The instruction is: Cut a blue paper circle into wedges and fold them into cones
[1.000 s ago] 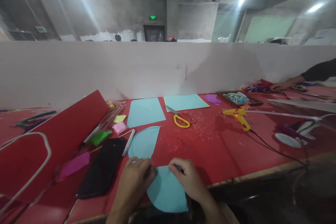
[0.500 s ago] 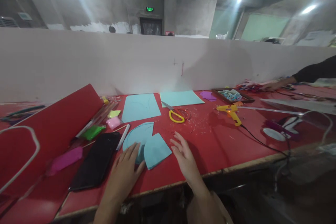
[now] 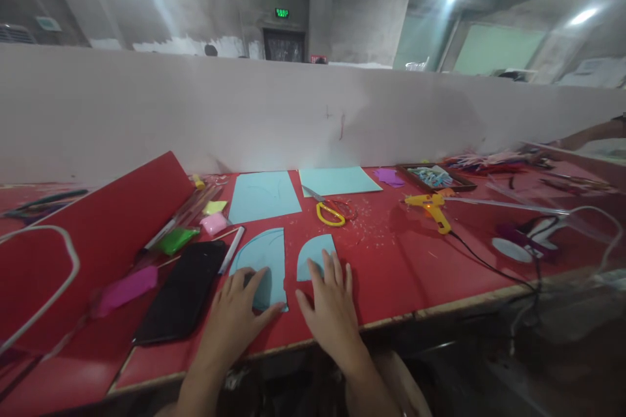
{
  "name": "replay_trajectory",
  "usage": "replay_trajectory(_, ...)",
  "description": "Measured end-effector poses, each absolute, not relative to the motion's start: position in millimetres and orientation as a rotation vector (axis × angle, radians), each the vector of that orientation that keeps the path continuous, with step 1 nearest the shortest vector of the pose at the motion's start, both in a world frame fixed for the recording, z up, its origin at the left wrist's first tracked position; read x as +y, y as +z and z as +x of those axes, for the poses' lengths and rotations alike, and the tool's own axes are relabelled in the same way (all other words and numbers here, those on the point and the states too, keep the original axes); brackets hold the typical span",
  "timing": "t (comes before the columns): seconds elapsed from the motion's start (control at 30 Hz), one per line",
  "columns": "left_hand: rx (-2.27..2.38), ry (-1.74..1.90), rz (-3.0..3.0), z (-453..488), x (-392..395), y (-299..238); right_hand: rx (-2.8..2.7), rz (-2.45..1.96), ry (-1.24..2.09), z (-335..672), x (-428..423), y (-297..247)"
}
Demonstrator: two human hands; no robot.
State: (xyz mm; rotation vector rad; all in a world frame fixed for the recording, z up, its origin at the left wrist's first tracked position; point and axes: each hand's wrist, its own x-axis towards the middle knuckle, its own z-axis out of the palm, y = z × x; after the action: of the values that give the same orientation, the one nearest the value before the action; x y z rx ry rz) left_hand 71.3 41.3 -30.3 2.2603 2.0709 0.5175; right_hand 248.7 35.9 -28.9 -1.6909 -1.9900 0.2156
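Observation:
Two light-blue paper pieces lie apart on the red tabletop. Under the fingers of my left hand (image 3: 237,309) is the larger half-round paper piece (image 3: 268,257), with a curved line drawn along its outer edge. My right hand (image 3: 332,306) rests with spread fingertips on the smaller quarter-round paper piece (image 3: 313,251). Both hands are open, and my left palm hides part of the larger piece. Beyond them lie scissors (image 3: 330,214) with yellow and red handles, a light-blue sheet (image 3: 264,195) and a second blue sheet (image 3: 340,180).
At left are a black phone (image 3: 183,293), a white marker (image 3: 232,249), a green packet (image 3: 178,241) and a red board (image 3: 117,228). A yellow glue gun (image 3: 433,206) with a cord lies right, near a tray (image 3: 462,186). Another person's arm (image 3: 594,135) shows far right.
The smaller blue piece, which overlapped the larger one, now lies separately to its right and is turned. My right hand has come down onto it. The other person's arm has drawn back rightward.

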Motion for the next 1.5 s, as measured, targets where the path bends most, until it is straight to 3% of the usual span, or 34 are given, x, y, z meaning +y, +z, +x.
replay_trajectory(0.23, 2.127, 0.497, 2.29, 76.4, 44.3, -24.8, -2.001, -1.679, 0.178, 250.6, 35.7, -31.7)
replay_trajectory(0.67, 1.97, 0.898, 2.127, 69.1, 50.2, -33.6, -1.995, -1.632, 0.162, 251.6, 35.0, -33.5)
replay_trajectory(0.93, 1.667, 1.439, 1.837, 91.2, 43.1, -10.2, -1.939, -1.539, 0.177, 251.0, 36.8, -33.4)
replay_trajectory(1.3, 1.36, 1.216, 1.577, 120.6, 28.9, -5.7, -1.653, -1.088, 0.925, 259.0, 37.1, -25.2)
replay_trajectory(1.5, 1.403, 1.214, 1.68, 119.1, 34.6, -7.9, -1.374, -0.978, 1.125, 262.0, 42.4, -26.2)
